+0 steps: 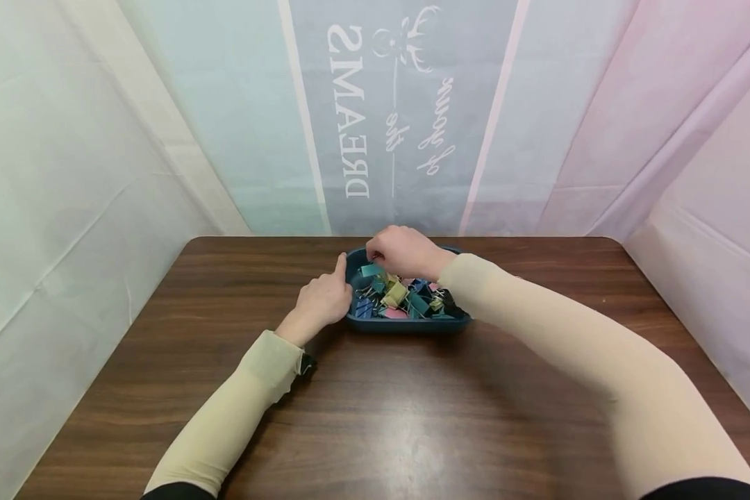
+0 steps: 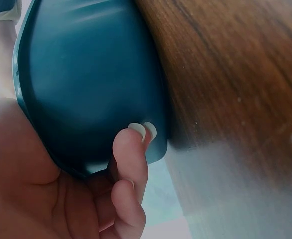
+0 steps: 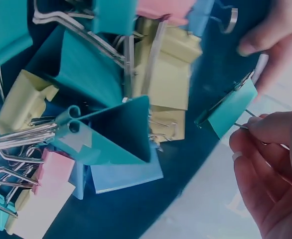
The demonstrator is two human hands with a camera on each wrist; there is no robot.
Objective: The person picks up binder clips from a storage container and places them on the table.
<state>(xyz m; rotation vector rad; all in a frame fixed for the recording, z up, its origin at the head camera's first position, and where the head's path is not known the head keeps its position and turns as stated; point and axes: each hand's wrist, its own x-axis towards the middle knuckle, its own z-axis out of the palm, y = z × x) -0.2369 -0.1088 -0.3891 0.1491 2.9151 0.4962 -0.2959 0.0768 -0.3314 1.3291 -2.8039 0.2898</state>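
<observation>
A dark teal plastic bin (image 1: 406, 325) holds a heap of binder clips (image 1: 395, 295) in teal, yellow, blue and pink. My left hand (image 1: 325, 297) grips the bin's left end; in the left wrist view its curled fingertips (image 2: 131, 144) lie against the outer wall. Over the bin's left part, my right hand (image 1: 406, 251) pinches a wire handle of a teal binder clip (image 3: 234, 107) between thumb and fingers. That clip hangs above the heap, near the left hand's fingers in the right wrist view; whether they touch it, I cannot tell.
The bin stands near the back edge of a dark wooden table (image 1: 381, 417). Behind it hangs a printed cloth (image 1: 406, 125), with pale cloth at both sides. A dark object (image 1: 306, 363) shows at the left sleeve's cuff.
</observation>
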